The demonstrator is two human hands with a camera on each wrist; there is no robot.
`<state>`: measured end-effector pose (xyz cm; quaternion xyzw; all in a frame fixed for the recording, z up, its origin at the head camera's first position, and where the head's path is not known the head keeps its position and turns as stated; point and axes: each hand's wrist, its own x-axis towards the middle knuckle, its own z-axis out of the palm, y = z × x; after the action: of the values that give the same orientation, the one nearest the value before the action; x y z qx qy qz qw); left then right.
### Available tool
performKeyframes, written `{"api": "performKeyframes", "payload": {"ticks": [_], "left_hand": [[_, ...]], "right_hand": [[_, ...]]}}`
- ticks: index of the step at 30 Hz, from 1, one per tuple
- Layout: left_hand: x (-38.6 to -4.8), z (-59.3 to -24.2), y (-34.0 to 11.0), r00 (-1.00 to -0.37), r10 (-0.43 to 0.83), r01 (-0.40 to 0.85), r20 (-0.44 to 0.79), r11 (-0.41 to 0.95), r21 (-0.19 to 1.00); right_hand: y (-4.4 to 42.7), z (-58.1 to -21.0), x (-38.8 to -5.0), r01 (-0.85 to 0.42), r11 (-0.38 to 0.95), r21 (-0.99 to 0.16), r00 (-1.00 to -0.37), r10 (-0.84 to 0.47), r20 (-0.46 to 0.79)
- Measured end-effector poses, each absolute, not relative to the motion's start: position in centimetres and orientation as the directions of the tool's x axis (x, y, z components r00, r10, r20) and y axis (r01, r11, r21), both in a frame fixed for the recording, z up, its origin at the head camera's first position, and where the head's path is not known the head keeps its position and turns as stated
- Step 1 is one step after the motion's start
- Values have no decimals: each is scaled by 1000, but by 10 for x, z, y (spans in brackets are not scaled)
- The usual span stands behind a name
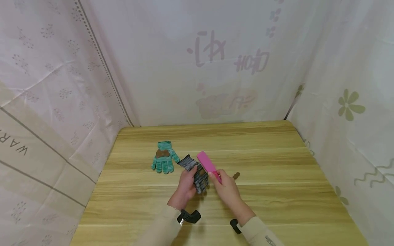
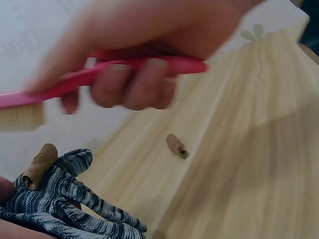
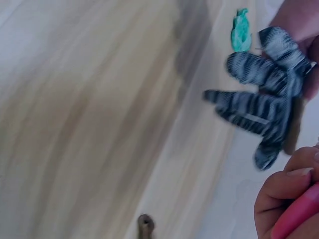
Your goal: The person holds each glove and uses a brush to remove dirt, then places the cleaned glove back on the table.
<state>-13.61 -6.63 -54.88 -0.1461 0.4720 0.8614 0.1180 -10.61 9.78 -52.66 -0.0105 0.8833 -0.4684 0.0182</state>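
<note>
a green knit glove (image 1: 165, 166) bearing a brown lump (image 1: 162, 153) lies on the wooden table (image 1: 277, 205), left of its middle; a small brown roll (image 1: 236, 175) lies right of it. printed pale curtains (image 1: 55, 75) stand behind the table and along its left and right sides.

Pink brush (image 1: 206, 162), black-and-white streaked glove (image 2: 52, 194)

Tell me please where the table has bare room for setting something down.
The pale-brown wooden table is bare from the small brown tube-shaped piece to its right edge, and along the back edge behind the green knitted glove. The middle is crowded: left fingers hold a grey-black knitted glove, right fingers a pale-bristled pink brush.
</note>
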Motion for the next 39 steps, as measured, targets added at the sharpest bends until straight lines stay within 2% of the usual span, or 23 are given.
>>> {"api": "performKeyframes", "payload": {"ticks": [8, 18, 28, 39], "left_hand": [[-132, -552, -58, -923, 112, -371, -369, -516, 772], [-138, -552, -60, -923, 49, -330, -381, -609, 721], [-142, -548, -60, -910, 15, -329, -414, -634, 700], [-141, -546, -63, -915, 46, -332, -400, -650, 684]], "right_hand": [[91, -530, -104, 10, 564, -826, -997, -59, -53], [100, -538, -107, 39, 608, -793, -995, -47, -85], [107, -538, -109, 53, 601, -797, -996, -28, -87], [110, -537, -108, 75, 589, -804, -995, -14, -103]]}}
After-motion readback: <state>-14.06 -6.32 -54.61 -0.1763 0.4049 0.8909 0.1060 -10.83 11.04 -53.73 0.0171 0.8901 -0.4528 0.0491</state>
